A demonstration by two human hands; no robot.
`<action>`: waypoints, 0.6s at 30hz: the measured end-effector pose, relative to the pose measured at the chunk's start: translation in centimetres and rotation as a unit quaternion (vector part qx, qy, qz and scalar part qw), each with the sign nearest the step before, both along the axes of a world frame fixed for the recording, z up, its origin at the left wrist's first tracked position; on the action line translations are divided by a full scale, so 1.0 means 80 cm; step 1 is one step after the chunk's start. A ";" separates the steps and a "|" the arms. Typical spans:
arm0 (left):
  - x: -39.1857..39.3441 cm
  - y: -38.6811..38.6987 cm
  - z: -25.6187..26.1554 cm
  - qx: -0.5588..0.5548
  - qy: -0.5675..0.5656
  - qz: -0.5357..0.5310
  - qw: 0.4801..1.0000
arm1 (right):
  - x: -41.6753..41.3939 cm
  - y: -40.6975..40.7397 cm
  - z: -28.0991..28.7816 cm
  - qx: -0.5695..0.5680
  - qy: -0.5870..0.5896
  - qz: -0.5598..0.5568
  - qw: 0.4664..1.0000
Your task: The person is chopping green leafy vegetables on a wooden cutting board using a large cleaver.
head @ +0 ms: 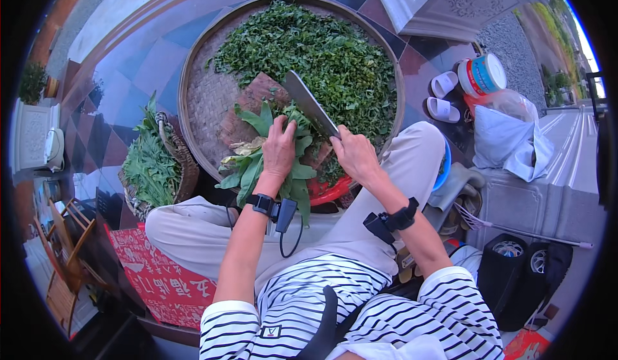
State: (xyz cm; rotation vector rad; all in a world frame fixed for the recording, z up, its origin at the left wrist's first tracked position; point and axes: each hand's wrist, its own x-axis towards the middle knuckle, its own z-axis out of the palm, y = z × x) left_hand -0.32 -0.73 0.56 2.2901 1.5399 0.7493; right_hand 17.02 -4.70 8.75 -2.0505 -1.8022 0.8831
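My left hand [279, 148] presses a bunch of large green leaves [251, 176], some yellowed, onto a wooden chopping board [258, 94]. The handle of a broad-bladed knife [311, 104] is in my right hand [355, 155]; its blade points up and left, at the right side of the bunch. The board lies in a large round woven bamboo tray [199, 77], partly hidden by leaves and hands. Chopped greens [314, 46] cover much of the tray behind and right of the board. Part of a red container [330, 191] shows at the tray's near edge.
A wicker basket [188, 167] of leafy greens [152, 167] stands left. To the right are white slippers [443, 110], a lidded bucket [483, 74], a white sack [512, 138] and a blue basin [444, 164] beside my knee. A stone pillar base [449, 3] stands beyond the tray.
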 end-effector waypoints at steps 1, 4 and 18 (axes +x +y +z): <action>0.000 -0.001 0.001 -0.005 0.017 0.012 1.000 | -0.003 -0.001 0.004 0.005 -0.004 0.014 1.000; -0.001 0.002 -0.004 -0.003 0.019 0.006 1.000 | -0.015 -0.005 -0.005 0.006 -0.069 0.049 0.996; 0.013 -0.009 -0.010 -0.007 -0.001 0.049 0.999 | -0.049 0.028 -0.067 0.030 -0.089 0.020 0.995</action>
